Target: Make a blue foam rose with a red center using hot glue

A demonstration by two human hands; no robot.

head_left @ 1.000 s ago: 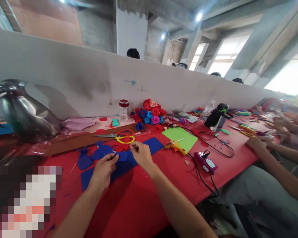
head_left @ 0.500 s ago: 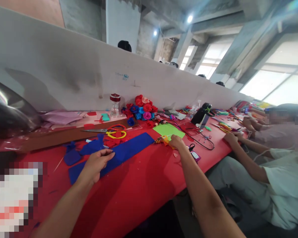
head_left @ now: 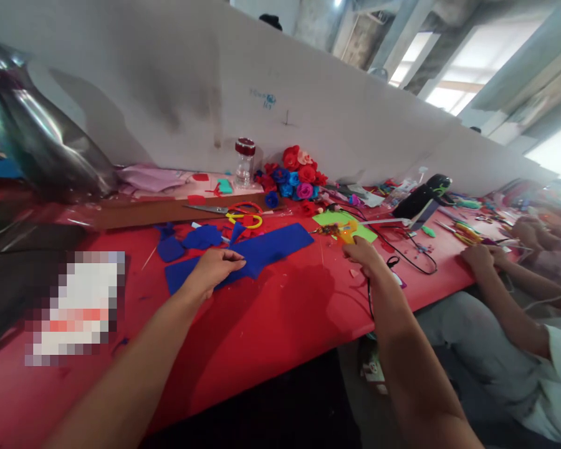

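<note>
My left hand (head_left: 215, 269) is closed in a pinch on a small piece of blue paper (head_left: 236, 233), whose tip stands up above the fingers. Beneath it, a long blue paper strip (head_left: 285, 246) lies on the red table. My right hand (head_left: 362, 252) is wrapped around a yellow glue gun (head_left: 348, 231), its nozzle pointing left towards the strip. A pale glue stick (head_left: 386, 221) sticks out behind the gun, and a dark cord hangs below the hand. Cut blue pieces (head_left: 202, 237) lie beyond my left hand.
Yellow-and-red-handled scissors (head_left: 245, 218) rest by a brown strip (head_left: 144, 212). Behind stand a lidded glass jar (head_left: 244, 168), a bunch of paper roses (head_left: 299, 174) and a metal kettle (head_left: 42, 131). Light green paper (head_left: 330, 218) and a black bottle (head_left: 421, 196) are at right, near another person's hands (head_left: 481, 255).
The view has shifted left and down. My right hand has raised and turned the glue gun, so its glue stick now shows. The blue piece at my left fingertips now stands out more clearly.
</note>
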